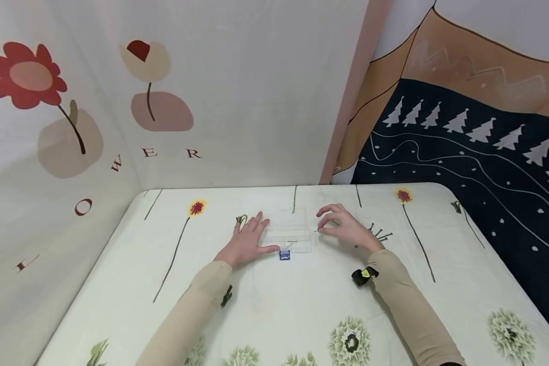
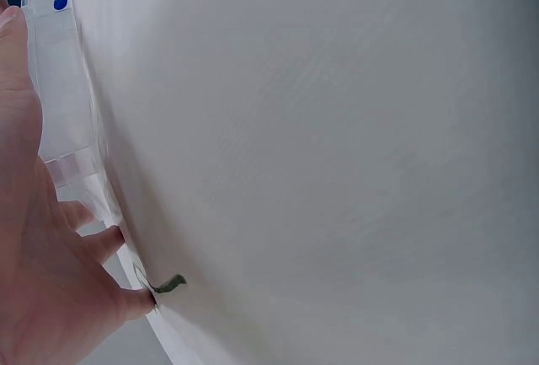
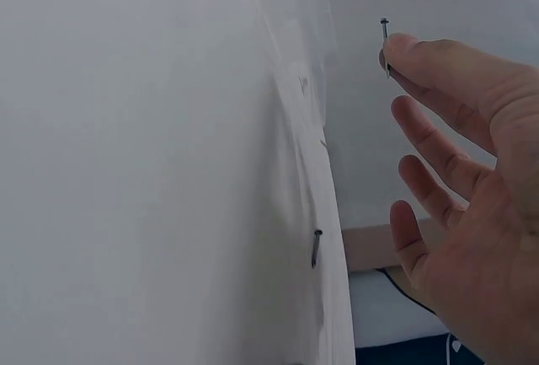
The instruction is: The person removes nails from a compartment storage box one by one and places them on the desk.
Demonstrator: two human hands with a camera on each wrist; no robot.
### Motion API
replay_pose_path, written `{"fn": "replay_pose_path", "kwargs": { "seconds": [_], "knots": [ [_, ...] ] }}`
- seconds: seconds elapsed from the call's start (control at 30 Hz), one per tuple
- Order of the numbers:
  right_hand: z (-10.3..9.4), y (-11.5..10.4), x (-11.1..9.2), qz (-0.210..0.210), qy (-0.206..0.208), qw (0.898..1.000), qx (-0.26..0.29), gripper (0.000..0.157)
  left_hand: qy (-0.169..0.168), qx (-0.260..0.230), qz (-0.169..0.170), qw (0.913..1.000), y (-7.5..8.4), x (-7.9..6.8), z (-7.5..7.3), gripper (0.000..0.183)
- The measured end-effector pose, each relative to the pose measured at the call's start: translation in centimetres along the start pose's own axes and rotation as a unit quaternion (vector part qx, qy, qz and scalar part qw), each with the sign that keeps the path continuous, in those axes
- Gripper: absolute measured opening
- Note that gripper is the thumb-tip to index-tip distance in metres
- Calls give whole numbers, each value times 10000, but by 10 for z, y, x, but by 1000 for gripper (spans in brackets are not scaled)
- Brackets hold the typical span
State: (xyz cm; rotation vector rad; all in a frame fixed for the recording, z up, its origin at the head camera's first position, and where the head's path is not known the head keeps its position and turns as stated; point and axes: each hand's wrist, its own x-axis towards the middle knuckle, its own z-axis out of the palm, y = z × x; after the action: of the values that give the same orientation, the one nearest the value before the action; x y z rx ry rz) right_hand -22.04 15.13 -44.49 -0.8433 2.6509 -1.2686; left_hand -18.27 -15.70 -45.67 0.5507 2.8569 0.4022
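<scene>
A clear plastic compartment box [image 1: 287,219] lies on the table in the head view, with a blue latch [image 1: 284,253] at its near edge. One screw [image 1: 292,241] shows inside a near compartment. My left hand [image 1: 246,245] rests along the box's left side, fingers spread, thumb by the latch. The left wrist view shows the box wall [image 2: 63,87] beyond the thumb. To the right of the box, my right hand [image 1: 344,227] pinches a small metal screw [image 3: 385,32] between thumb and index finger, its head up in the right wrist view. The other fingers stay apart, loosely bent.
Several loose screws [image 1: 382,236] lie on the table just right of my right hand. Another screw [image 3: 317,249] shows on the tabletop in the right wrist view. A flower-printed cloth [image 1: 274,315] covers the table, and a hanging fabric wall [image 1: 256,101] stands behind it.
</scene>
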Motion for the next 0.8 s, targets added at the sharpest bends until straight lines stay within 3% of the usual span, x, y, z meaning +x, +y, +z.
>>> {"fn": "replay_pose_path", "kwargs": {
  "seconds": [0.8],
  "knots": [
    [-25,31,-13,392,634,9972,-43,4,-16,-87,-27,10000,2,-1,-1,95]
  ]
}}
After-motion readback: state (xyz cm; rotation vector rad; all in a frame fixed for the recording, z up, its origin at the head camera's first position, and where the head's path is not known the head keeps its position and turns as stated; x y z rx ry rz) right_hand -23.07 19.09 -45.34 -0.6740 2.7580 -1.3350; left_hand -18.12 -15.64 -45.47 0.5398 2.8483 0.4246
